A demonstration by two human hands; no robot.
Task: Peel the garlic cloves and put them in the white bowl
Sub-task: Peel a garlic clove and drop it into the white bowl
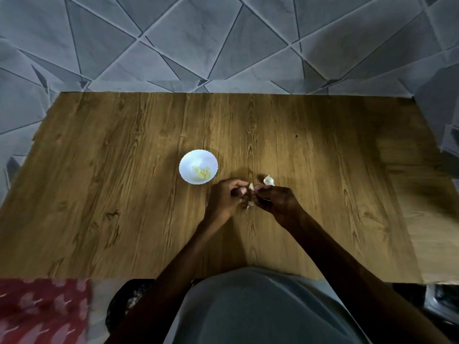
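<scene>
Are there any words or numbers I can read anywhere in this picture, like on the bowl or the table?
None. The white bowl, the wooden table, the tiled wall and the red patterned cloth carry no letters, numbers or signs that can be read.

No readable text, labels, brands, numbers or signs anywhere in the head view. Nothing printed on what is in view.
</scene>
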